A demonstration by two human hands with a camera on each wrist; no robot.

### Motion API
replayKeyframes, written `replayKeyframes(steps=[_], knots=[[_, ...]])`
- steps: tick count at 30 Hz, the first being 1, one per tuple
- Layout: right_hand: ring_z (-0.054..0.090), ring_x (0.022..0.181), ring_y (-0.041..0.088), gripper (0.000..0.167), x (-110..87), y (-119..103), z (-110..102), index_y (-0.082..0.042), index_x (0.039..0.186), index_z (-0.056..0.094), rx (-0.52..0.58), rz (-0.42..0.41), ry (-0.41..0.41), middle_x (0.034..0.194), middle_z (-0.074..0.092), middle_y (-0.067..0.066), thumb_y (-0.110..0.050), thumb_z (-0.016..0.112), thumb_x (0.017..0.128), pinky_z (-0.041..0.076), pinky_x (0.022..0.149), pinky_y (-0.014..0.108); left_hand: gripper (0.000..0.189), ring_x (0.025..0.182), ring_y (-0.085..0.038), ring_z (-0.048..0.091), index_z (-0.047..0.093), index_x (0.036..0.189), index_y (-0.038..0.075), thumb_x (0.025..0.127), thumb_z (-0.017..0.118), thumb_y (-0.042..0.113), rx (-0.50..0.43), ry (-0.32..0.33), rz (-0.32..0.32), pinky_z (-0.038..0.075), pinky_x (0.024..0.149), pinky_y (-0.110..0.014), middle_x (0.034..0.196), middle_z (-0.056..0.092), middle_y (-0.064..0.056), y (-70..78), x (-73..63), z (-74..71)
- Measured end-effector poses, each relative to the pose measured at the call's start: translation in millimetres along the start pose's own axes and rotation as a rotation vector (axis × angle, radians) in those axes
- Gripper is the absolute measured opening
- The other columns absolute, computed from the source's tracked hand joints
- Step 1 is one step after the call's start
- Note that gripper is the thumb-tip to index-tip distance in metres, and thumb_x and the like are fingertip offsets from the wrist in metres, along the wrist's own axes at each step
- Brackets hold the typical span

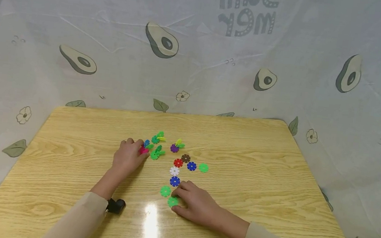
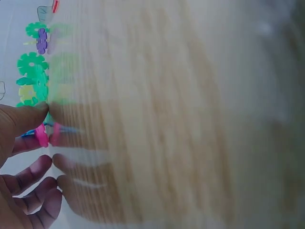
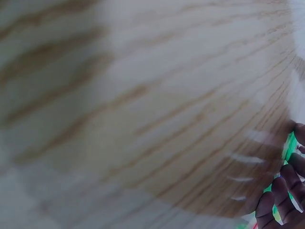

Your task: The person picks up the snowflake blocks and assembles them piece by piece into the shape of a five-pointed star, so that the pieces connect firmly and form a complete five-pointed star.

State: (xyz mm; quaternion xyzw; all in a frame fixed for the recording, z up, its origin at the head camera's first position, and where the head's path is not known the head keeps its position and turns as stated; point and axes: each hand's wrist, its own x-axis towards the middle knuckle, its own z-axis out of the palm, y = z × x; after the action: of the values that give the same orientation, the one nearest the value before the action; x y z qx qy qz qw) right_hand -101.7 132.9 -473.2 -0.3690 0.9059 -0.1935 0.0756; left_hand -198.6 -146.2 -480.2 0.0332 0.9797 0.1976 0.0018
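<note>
At the left of the head view my left hand (image 1: 128, 157) holds a small cluster of notched plastic discs with a pink disc (image 1: 143, 150). In the left wrist view the pink disc (image 2: 42, 135) shows between thumb and index finger, low at the tabletop. My right hand (image 1: 197, 205) pinches the edge of a green notched disc (image 1: 172, 202) flat on the table. Beside it lies another green disc (image 1: 165, 191); a blue disc (image 1: 174, 181) is right at the fingertips. In the right wrist view, green (image 3: 289, 146) shows between thumb and fingers.
Joined disc clusters stand near the left hand: green with yellow (image 1: 156, 139), green (image 1: 155, 154), purple with green (image 1: 174, 148). White (image 1: 174, 171), red (image 1: 178, 163), brown (image 1: 185, 158), blue (image 1: 191, 166) and light green (image 1: 204, 168) discs lie flat. A printed curtain (image 1: 203, 73) surrounds the wooden table (image 1: 260, 163).
</note>
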Motion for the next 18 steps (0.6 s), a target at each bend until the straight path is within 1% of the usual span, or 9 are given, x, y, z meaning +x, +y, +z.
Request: replayKeyframes(steps=[4, 7, 9, 11, 13, 15, 16, 18], knots=[[0.052, 0.096, 0.006, 0.027, -0.8, 1.2, 0.1, -0.016, 0.12, 0.07, -0.019, -0.024, 0.006, 0.113, 0.064, -0.004, -0.033, 0.074, 0.098, 0.049, 0.071, 0.016, 0.05, 0.112, -0.044, 0.056, 0.062, 0.137, 0.006, 0.1, 0.072, 0.037, -0.005, -0.009, 0.005, 0.062, 0.072, -0.053, 0.125, 0.062, -0.027, -0.1, 1.4, 1.0], [0.056, 0.098, 0.009, 0.028, -1.2, 2.0, -0.7, -0.014, 0.12, 0.069, -0.034, -0.032, 0.015, 0.114, 0.064, -0.002, -0.032, 0.073, 0.098, 0.054, 0.073, 0.019, 0.049, 0.113, -0.045, 0.055, 0.061, 0.136, 0.004, 0.101, 0.071, 0.036, -0.024, -0.021, 0.013, 0.062, 0.074, -0.054, 0.127, 0.061, -0.028, -0.8, 0.8, -1.0], [0.059, 0.102, 0.01, 0.029, -2.2, 2.9, -2.4, -0.014, 0.12, 0.068, -0.037, -0.015, 0.017, 0.116, 0.065, -0.001, -0.032, 0.072, 0.098, 0.058, 0.078, 0.022, 0.048, 0.117, -0.048, 0.054, 0.059, 0.136, 0.001, 0.101, 0.07, 0.033, -0.04, -0.02, 0.015, 0.061, 0.076, -0.055, 0.129, 0.06, -0.029, -0.6, -0.8, -3.2], [0.062, 0.106, 0.011, 0.029, -3.7, 4.5, -5.0, -0.013, 0.121, 0.067, -0.025, 0.012, 0.018, 0.117, 0.066, -0.001, -0.033, 0.07, 0.099, 0.06, 0.084, 0.026, 0.044, 0.119, -0.049, 0.054, 0.057, 0.135, -0.002, 0.103, 0.067, 0.026, -0.055, -0.001, 0.016, 0.061, 0.074, -0.054, 0.129, 0.059, -0.031, 0.9, -4.0, -5.1], [0.063, 0.106, 0.012, 0.029, -5.1, 6.9, -9.4, -0.013, 0.122, 0.066, -0.001, 0.042, 0.025, 0.118, 0.068, 0.0, -0.032, 0.07, 0.1, 0.061, 0.088, 0.03, 0.039, 0.117, -0.048, 0.055, 0.056, 0.133, -0.003, 0.103, 0.064, 0.019, -0.068, 0.037, 0.032, 0.061, 0.069, -0.05, 0.127, 0.059, -0.031, 4.3, -9.5, -6.7], [0.064, 0.105, 0.012, 0.029, -5.8, 10.2, -15.1, -0.013, 0.123, 0.065, 0.031, 0.063, 0.04, 0.117, 0.069, 0.0, -0.031, 0.07, 0.1, 0.061, 0.089, 0.031, 0.031, 0.108, -0.044, 0.057, 0.058, 0.127, -0.004, 0.102, 0.063, 0.014, -0.087, 0.068, 0.074, 0.058, 0.062, -0.042, 0.119, 0.061, -0.028, 9.5, -16.2, -7.4], [0.065, 0.104, 0.013, 0.029, -5.8, 12.1, -18.5, -0.012, 0.123, 0.065, 0.046, 0.067, 0.054, 0.117, 0.07, 0.001, -0.029, 0.07, 0.1, 0.061, 0.089, 0.031, 0.027, 0.104, -0.04, 0.058, 0.059, 0.123, -0.003, 0.102, 0.063, 0.013, -0.103, 0.07, 0.103, 0.056, 0.06, -0.039, 0.115, 0.061, -0.025, 13.2, -20.1, -8.0], [0.066, 0.101, 0.014, 0.028, -5.4, 15.6, -26.7, -0.011, 0.123, 0.065, 0.076, 0.069, 0.087, 0.116, 0.071, 0.002, -0.025, 0.071, 0.1, 0.061, 0.087, 0.031, 0.021, 0.099, -0.034, 0.058, 0.061, 0.116, -0.001, 0.101, 0.066, 0.013, -0.13, 0.043, 0.182, 0.054, 0.063, -0.035, 0.109, 0.063, -0.02, 20.6, -27.6, -8.9]])
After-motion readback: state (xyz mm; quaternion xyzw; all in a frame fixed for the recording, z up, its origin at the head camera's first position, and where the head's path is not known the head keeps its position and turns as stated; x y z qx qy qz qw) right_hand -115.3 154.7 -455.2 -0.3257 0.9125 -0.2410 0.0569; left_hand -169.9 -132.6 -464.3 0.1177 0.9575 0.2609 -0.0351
